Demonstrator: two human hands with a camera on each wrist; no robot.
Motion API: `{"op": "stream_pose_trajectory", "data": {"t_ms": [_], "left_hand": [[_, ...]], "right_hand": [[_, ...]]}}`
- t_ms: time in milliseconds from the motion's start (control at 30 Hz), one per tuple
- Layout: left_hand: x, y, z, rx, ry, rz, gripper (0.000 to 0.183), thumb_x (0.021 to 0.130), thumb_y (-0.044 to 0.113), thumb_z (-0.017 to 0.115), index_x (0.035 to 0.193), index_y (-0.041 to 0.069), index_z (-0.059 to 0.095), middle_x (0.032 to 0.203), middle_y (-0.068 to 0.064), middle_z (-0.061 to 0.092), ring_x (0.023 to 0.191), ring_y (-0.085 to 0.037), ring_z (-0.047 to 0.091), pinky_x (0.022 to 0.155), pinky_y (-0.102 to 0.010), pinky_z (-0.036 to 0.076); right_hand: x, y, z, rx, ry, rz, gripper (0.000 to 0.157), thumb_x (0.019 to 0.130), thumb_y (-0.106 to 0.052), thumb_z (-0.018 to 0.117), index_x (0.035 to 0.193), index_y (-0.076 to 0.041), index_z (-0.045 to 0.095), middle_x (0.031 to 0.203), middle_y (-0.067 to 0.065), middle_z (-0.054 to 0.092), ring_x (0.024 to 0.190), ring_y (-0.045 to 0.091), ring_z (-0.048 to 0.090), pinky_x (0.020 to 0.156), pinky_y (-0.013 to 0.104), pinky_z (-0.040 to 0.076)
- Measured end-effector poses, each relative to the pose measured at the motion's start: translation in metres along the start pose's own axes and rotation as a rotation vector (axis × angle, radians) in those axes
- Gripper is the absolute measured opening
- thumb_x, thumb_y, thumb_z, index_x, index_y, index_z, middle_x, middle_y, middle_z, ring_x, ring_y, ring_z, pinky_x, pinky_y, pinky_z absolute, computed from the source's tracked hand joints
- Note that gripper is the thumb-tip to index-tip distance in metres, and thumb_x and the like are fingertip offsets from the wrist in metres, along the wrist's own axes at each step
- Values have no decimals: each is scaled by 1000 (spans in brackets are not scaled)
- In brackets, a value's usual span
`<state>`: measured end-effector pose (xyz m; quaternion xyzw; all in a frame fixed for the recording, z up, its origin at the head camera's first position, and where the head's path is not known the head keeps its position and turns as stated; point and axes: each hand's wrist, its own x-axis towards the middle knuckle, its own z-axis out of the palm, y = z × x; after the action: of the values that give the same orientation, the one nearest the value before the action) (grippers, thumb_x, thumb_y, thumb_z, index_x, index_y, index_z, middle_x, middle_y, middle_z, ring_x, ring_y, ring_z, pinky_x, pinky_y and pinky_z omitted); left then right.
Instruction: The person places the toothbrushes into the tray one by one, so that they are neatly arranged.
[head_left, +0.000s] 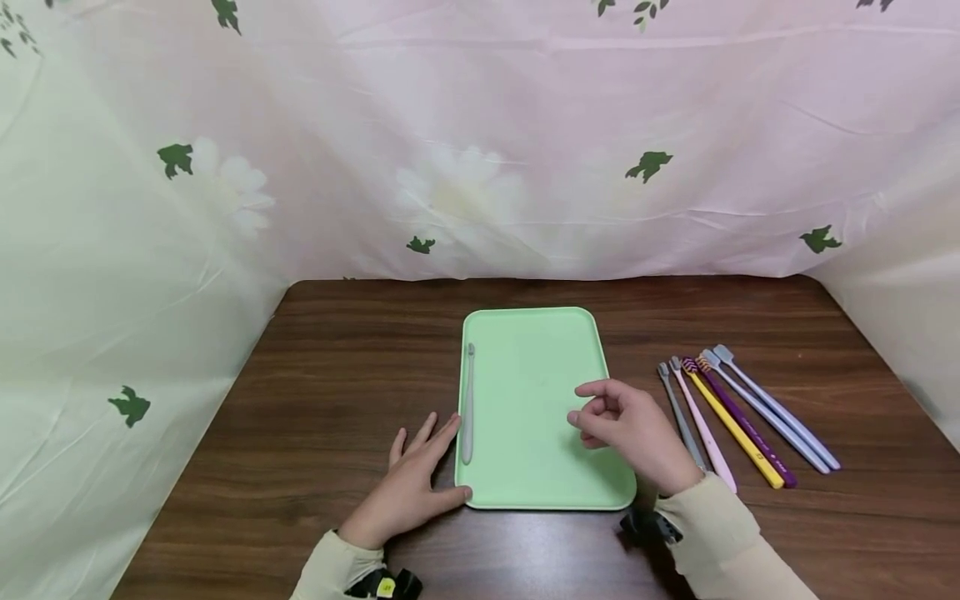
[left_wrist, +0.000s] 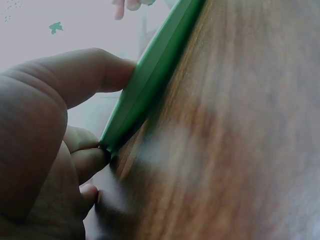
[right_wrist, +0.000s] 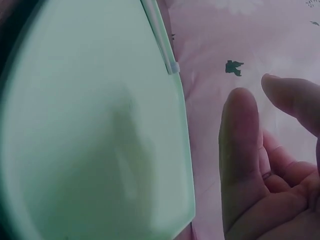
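Observation:
A light green tray [head_left: 536, 417] lies on the table with a grey toothbrush [head_left: 468, 408] along the inside of its left edge. My left hand [head_left: 412, 487] rests at the tray's near left corner, fingers spread. In the left wrist view its thumb [left_wrist: 112, 75] touches one rim of the tray and fingertips meet the adjoining side. Over the right half of the tray hovers my right hand [head_left: 633, 429], holding nothing. Its index finger reaches out apart from the thumb while the other fingers are loosely bent, as the right wrist view also shows.
Right of the tray, several toothbrushes lie side by side: a grey one [head_left: 681, 421], a pink one [head_left: 705, 425], a yellow one [head_left: 738, 433], a purple one [head_left: 757, 442] and two blue ones [head_left: 783, 412]. A floral curtain [head_left: 525, 167] hangs behind the wooden table [head_left: 360, 358].

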<state>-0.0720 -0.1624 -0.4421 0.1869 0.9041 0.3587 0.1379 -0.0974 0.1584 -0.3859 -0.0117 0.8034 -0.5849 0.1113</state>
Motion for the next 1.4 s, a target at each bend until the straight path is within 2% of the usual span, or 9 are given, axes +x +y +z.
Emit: {"op": "stream_pose_trajectory", "data": {"t_ms": [267,400,633,933,1233,1400], "left_hand": [[-1,-1,-1,-9,1,-3,90,90,39,73,162,17,23,162,-4,30,154,-31,8,115,-60,-9],[-1,-1,0,-2,2,3,90,90,40,73,161,16,24,162,-5,31,154,-31,8,115,-60,-9],[-2,0,2,5,9,3,90,89,38,74,161,15,25,162,-5,32,154,-31,10,115,-60,-8],[-1,1,2,7,12,1,89,90,38,74,161,15,25,162,-5,32,154,-31,10,115,-60,-8],[0,1,1,-9,4,6,90,89,37,75,161,15,25,162,-6,32,154,-32,10,115,-61,-9],[-1,2,0,-11,5,1,90,89,36,75,161,15,25,162,-5,31,154,-32,10,115,-60,-9]], "right_hand": [[-3,4,-8,-40,19,-33,47,91,-18,76,127,5,58,92,13,64,78,27,70,70,32,60],[-7,8,-14,-82,31,-18,48,91,-22,77,127,4,59,93,13,64,78,27,70,71,32,60],[-14,16,-24,-113,53,-38,47,91,-22,76,125,4,60,92,13,64,75,24,69,69,33,59],[-16,17,-36,-164,67,-43,45,92,-23,76,124,4,60,91,13,64,74,22,68,67,34,60],[-25,22,-49,-240,64,-10,48,94,-28,73,128,3,58,93,10,63,76,21,65,67,35,59],[-28,25,-55,-318,71,-3,46,94,-28,73,128,1,59,92,8,63,75,20,64,65,32,56]]}}
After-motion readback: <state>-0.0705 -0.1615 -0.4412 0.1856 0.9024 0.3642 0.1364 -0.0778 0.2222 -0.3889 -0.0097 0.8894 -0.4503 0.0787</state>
